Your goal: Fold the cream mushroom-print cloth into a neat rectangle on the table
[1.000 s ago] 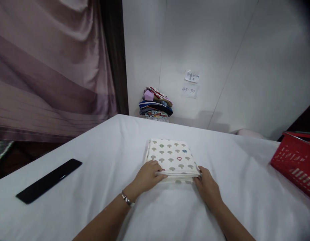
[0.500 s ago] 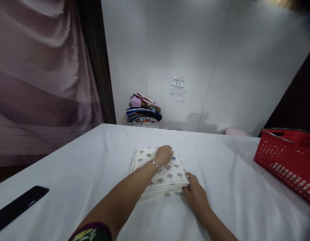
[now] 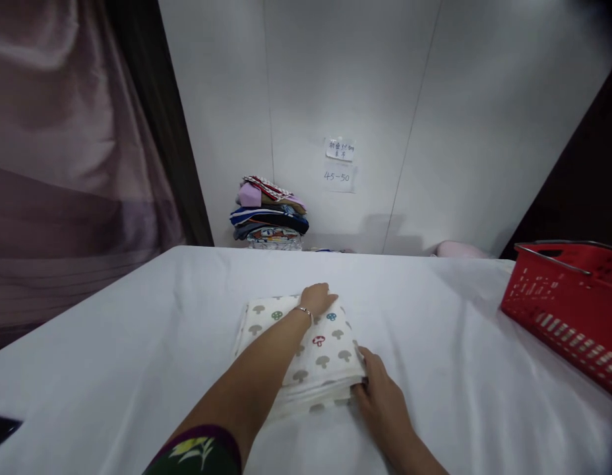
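Observation:
A folded white cloth [image 3: 286, 369] printed with grey, green, blue and red mushrooms lies in layers on the white-covered table [image 3: 187, 330]. My left hand [image 3: 318, 300] reaches across it to the far edge, closed there with its fingertips partly hidden. A bracelet circles that wrist. At the near right corner, my right hand [image 3: 382, 392] grips the layered edge, thumb at the front and fingers along the right side.
To the right stands a red plastic basket [image 3: 563, 310] with a metal handle. A stack of folded fabrics [image 3: 271, 218] sits beyond the table by the wall, below two paper notes [image 3: 339, 165]. A black object [image 3: 2, 429] lies at the left edge.
My left hand has shifted from the top of the cloth to its far edge. My right hand stays at the near right corner. The whole view has turned slightly right.

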